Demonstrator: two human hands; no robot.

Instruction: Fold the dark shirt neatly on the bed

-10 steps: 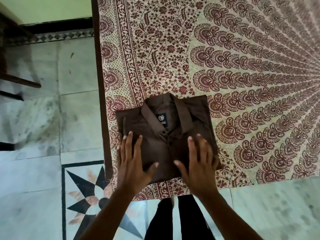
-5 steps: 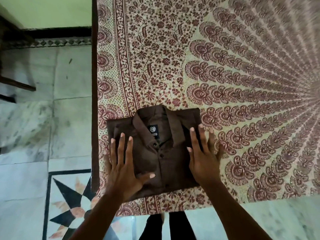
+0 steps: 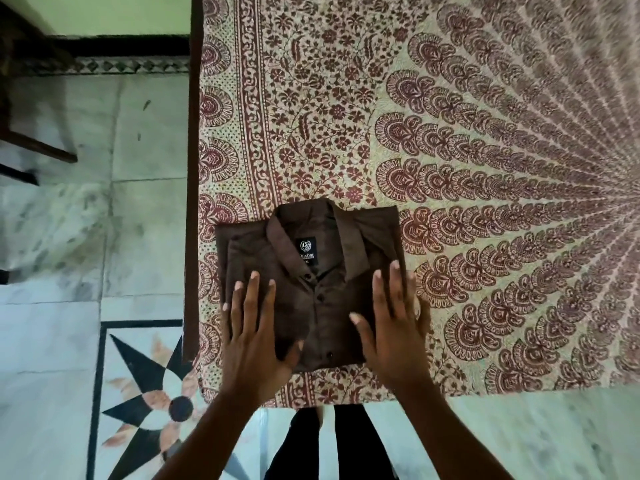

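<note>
- Dark shirt [image 3: 311, 282] lies folded into a compact rectangle, collar up, at the near corner of the bed [image 3: 485, 168].
- Left hand [image 3: 256, 341] and right hand [image 3: 391, 327] rest flat on it, fingers straight and spread, gripping nothing, likely pressing the fold smooth.

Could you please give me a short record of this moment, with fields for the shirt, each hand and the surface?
shirt: dark brown shirt, folded into a compact rectangle, collar and label facing up
left hand: left hand flat on the shirt's left side, fingers straight
right hand: right hand flat on its right edge, fingers straight
surface: patterned bedsheet, shirt near its corner
</note>
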